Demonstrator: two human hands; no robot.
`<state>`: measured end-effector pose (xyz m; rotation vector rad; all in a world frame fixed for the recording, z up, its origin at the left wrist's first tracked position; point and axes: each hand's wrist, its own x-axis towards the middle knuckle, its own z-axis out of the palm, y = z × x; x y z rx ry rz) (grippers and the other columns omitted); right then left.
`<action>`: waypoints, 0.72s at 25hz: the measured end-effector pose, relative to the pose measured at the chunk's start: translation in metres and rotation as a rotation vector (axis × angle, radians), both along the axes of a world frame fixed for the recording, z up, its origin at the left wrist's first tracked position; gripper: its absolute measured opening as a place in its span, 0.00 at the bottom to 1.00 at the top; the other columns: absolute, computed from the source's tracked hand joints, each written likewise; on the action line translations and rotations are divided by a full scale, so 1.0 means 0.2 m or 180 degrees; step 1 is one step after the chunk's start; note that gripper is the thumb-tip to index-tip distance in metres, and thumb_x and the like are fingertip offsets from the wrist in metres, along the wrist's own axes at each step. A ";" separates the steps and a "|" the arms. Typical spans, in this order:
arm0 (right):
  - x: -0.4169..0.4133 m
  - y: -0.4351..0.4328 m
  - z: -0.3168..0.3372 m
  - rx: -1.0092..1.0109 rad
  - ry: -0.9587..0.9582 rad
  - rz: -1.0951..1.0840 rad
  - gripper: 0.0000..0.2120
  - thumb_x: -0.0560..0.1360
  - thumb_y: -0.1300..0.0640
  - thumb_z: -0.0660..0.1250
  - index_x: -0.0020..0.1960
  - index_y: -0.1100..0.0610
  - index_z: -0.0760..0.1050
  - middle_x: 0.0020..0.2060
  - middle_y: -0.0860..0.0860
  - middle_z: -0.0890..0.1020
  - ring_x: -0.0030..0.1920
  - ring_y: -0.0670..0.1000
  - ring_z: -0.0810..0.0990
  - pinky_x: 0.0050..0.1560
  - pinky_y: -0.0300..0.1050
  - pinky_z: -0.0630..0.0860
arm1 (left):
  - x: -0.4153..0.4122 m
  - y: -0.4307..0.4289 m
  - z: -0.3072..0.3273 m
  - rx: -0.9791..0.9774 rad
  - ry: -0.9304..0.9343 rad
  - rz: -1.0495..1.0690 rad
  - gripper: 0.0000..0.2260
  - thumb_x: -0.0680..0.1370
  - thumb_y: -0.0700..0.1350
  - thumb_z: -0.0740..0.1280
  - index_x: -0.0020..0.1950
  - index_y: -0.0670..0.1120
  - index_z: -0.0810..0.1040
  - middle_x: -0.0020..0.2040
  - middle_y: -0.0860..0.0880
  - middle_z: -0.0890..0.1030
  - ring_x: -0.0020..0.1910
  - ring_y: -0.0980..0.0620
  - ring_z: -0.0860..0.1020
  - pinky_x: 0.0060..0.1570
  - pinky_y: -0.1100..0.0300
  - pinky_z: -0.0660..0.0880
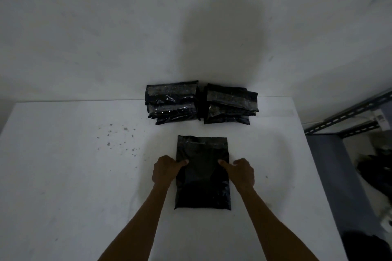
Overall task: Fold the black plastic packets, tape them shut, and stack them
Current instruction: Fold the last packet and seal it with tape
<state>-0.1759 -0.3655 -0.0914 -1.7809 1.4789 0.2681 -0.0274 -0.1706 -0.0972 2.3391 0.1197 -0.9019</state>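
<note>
- The two bare forearms come in from the bottom edge and reach forward over the white table.
- The left hand grips the left edge of the black packet: the thumb lies on top of the plastic and the other fingers are curled at the edge, partly closed.
- The right hand grips the right edge of the same packet in the same way, thumb on top and pointing inward, fingers bent beside the edge.
- The packet lies flat on the table between the two hands, near the middle. It is a tall rectangle of dark, slightly shiny plastic with soft wrinkles.
- Behind it, near the far edge of the table and against the pale wall, stand two stacks of black packets, the left stack and the right stack, just beside each other. Shiny clear tape strips show on their tops.
- Small dark specks are spread on the table surface to the left.
- At the right a grey metal shelf frame with slots is visible.
</note>
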 end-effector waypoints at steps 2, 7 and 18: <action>-0.01 0.03 -0.02 0.0073 -0.0195 -0.0227 0.28 0.65 0.36 0.76 0.49 0.59 0.79 0.44 0.56 0.83 0.40 0.52 0.79 0.47 0.47 0.80 | -0.05 0.00 -0.01 -0.0159 -0.0053 0.0138 0.24 0.63 0.60 0.79 0.28 0.45 0.71 0.26 0.48 0.74 0.26 0.51 0.74 0.30 0.63 0.67; -0.01 0.05 -0.04 0.0320 -0.0502 -0.0283 0.24 0.63 0.41 0.80 0.29 0.58 0.72 0.30 0.53 0.80 0.30 0.50 0.77 0.34 0.42 0.76 | -0.11 -0.02 -0.03 -0.0368 0.0088 0.0089 0.19 0.65 0.50 0.80 0.32 0.43 0.72 0.32 0.47 0.78 0.33 0.50 0.77 0.32 0.63 0.69; -0.09 0.04 -0.06 0.0905 -0.1250 -0.0426 0.27 0.59 0.60 0.84 0.54 0.60 0.77 0.48 0.54 0.82 0.46 0.52 0.82 0.37 0.38 0.79 | -0.18 0.01 -0.03 -0.1141 0.0238 0.0247 0.25 0.65 0.43 0.82 0.57 0.44 0.75 0.50 0.50 0.78 0.52 0.47 0.77 0.55 0.51 0.78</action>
